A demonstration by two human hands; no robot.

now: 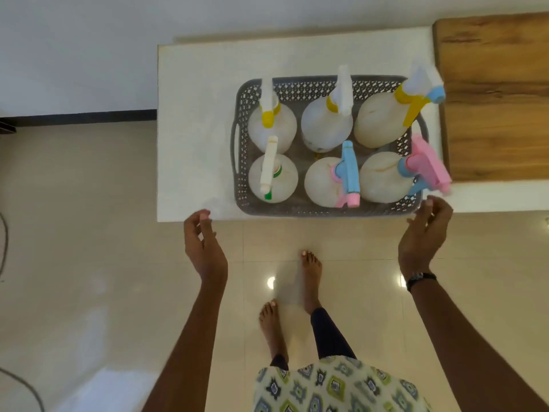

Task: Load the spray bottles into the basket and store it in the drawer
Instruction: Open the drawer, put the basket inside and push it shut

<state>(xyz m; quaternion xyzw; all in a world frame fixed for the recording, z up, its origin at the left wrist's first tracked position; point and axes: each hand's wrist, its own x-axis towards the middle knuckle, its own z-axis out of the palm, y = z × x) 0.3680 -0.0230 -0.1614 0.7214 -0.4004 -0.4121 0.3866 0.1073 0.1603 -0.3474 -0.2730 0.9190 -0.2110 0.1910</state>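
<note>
**A:** Start with your own hands. What are they doing?

**B:** Your left hand (pixel 205 242) hangs over the floor just short of the bench (pixel 193 129) edge, fingers loosely curled around nothing. Your right hand (pixel 424 233) is spread and empty too, its fingertips at the basket (pixel 242 150)'s near right corner; whether they touch the rim, I cannot tell. So each grip is open and holds nothing.

**A:** Why that spacing?

**B:** I judge you are framing the basket to lift it by its two short ends. It sits just beyond your right hand, and ahead and to the right of your left one, which has farther to travel.

**A:** And the load?

**B:** Six spray bottles (pixel 326 126) stand upright inside in two rows of three, so loading looks finished. The pink trigger (pixel 427 165) juts over the rim directly beyond your right fingertips, and the yellow and blue head (pixel 419 96) farther back overhangs likewise. Both could snag your grip on that end.

**A:** Anything else around?

**B:** A wooden surface (pixel 493 93) lies past the basket's right end. No drawer is in view.
</note>
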